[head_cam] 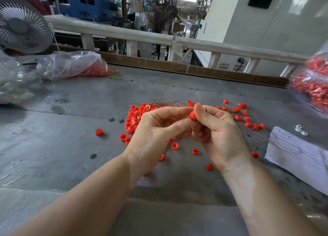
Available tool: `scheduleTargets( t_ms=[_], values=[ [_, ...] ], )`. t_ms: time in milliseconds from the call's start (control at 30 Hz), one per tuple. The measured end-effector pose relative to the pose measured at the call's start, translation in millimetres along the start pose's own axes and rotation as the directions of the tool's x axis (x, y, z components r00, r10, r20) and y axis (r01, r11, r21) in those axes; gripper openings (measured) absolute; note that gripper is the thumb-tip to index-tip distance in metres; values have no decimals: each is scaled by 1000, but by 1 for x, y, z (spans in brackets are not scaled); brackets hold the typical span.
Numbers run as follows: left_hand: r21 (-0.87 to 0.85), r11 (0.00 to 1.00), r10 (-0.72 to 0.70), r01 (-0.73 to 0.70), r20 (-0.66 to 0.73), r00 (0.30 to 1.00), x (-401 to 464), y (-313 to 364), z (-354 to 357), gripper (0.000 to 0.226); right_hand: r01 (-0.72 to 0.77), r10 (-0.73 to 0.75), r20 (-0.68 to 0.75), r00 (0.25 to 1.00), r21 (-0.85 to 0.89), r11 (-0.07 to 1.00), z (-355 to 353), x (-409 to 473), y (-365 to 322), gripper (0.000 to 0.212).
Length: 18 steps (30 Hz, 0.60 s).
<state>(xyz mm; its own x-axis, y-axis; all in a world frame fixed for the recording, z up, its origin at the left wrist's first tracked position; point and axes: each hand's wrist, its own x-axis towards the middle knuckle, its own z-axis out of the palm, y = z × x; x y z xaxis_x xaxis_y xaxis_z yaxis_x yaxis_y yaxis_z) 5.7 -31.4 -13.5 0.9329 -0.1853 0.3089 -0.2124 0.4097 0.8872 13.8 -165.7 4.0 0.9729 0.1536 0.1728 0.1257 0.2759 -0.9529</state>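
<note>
My right hand pinches a small red plastic cap between thumb and fingers, above the grey table. My left hand meets it from the left, its fingertips curled and touching at the cap; what they pinch is too small to see. A pile of loose red caps lies just behind my left hand. More red caps with thin wires are spread behind my right hand. A bundle of thin wires lies beyond the hands.
A clear bag with red caps lies at the back left beside a fan. Another bag of red parts sits at the right edge. A sheet of paper lies at the right. A railing borders the table's far side.
</note>
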Motion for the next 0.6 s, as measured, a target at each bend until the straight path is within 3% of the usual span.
scheduleTargets(
  t_ms=[267,600],
  values=[
    [52,998,40,-37,-55,998,2,0,-1,18,37,-31,89,996,-65,997,3,-1,0,28],
    [135,989,64,-55,-59,996,-1,7,5,39,90,-80,90,993,-121,989,4,-1,2,39]
  ],
)
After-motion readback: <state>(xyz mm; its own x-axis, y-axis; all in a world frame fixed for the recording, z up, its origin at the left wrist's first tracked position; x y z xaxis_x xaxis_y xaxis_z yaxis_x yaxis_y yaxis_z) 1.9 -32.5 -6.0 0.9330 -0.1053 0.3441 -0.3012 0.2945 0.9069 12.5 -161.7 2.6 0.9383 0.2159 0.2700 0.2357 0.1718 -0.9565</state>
